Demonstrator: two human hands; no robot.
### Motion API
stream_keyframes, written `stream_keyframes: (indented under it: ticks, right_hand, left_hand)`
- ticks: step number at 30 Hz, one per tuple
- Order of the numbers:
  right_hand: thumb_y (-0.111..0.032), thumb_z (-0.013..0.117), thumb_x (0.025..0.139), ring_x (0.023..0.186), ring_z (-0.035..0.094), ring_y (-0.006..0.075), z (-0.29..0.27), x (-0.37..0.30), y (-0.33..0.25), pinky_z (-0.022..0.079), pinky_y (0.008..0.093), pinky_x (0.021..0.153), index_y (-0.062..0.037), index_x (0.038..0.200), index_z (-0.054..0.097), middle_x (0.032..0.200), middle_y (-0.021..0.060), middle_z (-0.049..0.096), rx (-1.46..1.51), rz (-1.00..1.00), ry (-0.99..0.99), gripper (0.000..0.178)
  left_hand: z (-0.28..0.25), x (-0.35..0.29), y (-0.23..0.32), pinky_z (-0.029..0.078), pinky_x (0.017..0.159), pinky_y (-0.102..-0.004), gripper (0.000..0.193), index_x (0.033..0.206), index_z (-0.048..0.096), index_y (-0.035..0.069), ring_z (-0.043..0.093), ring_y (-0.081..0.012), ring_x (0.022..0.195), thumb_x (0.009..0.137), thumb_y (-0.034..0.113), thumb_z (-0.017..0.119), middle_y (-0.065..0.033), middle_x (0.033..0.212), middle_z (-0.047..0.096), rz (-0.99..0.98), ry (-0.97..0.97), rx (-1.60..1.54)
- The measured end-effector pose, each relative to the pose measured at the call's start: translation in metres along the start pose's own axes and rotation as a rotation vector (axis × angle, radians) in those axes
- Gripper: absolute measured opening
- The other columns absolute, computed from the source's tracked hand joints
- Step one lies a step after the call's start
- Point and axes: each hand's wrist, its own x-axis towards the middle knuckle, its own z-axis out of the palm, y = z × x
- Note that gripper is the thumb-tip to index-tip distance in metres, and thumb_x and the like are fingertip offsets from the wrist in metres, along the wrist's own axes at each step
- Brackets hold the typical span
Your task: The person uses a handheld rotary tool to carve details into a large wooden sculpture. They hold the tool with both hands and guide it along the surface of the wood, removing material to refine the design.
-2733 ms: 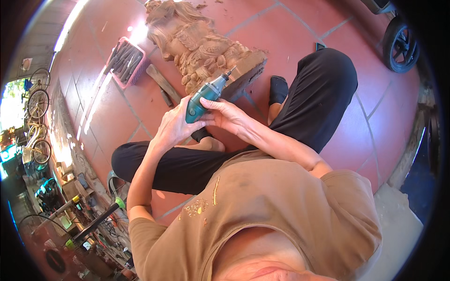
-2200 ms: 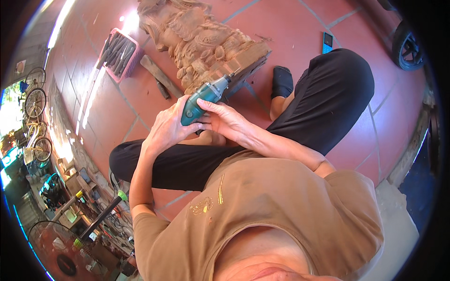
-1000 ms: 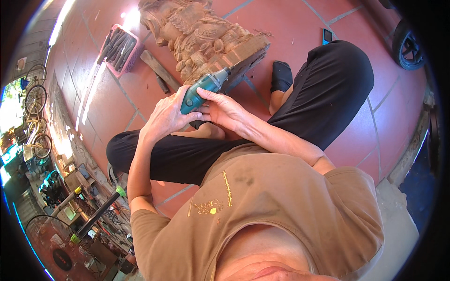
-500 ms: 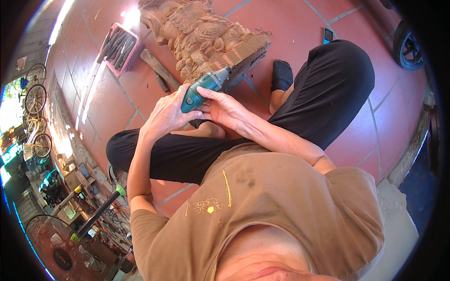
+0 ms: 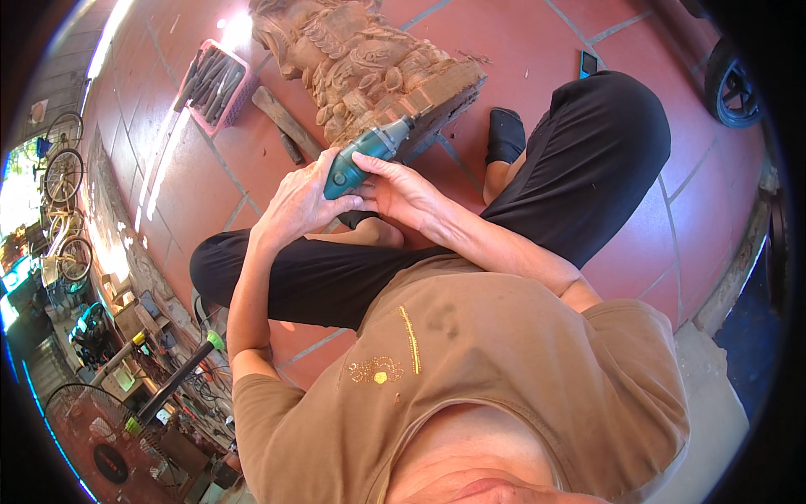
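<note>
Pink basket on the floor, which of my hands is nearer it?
Left. The pink basket sits ahead and left of your left hand, which holds the left side of the green rotary tool; your right hand, on its right side, is farther away.

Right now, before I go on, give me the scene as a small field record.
Hands: left hand and right hand both hold the tool
Tool: green cylindrical rotary tool with grey nose, pointing up and right
Tip contact: cannot tell
Workpiece: brown carved wooden figure, lying on red tiled floor, block end nearest the tool
Left of workpiece: pink plastic basket of dark slender tools; brown wooden bar
Beyond right knee: small dark-and-blue handheld device
</note>
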Motion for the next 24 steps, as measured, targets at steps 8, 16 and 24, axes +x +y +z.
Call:
stream_keyframes:
  ticks: [8,16,24]
  right_hand:
    - [-0.031,0.074,0.095,0.106,0.068,0.0208,-0.0013,0.0027,0.0001,0.056,0.0386,0.091,-0.0069,0.121,0.063,0.116,0.0101,0.069,-0.005,-0.011,-0.003,0.038]
    - [-0.033,0.073,0.095,0.107,0.068,0.0214,-0.0003,0.0045,-0.0015,0.055,0.04,0.093,-0.0069,0.122,0.063,0.116,0.0107,0.07,-0.022,-0.012,-0.011,0.039]
    - [-0.033,0.073,0.095,0.108,0.068,0.0215,0.0002,0.0056,-0.0022,0.054,0.0409,0.095,-0.0068,0.121,0.064,0.116,0.0109,0.07,-0.03,-0.01,-0.007,0.038]
  left_hand:
    - [-0.0002,0.0008,0.0003,0.054,0.082,-0.0511,0.075,0.138,0.045,0.005,0.067,-0.0482,0.098,0.08,0.036,0.082,-0.0283,0.108,0.068,-0.012,0.008,-0.009]
    - [0.0004,0.0015,-0.001,0.054,0.083,-0.0513,0.076,0.139,0.044,0.005,0.066,-0.0483,0.1,0.081,0.036,0.082,-0.0283,0.109,0.068,-0.017,0.013,0.002]
    - [-0.0021,0.002,0.0022,0.053,0.084,-0.0477,0.071,0.14,0.046,0.006,0.067,-0.0457,0.103,0.084,0.031,0.081,-0.027,0.109,0.069,-0.033,0.015,0.021]
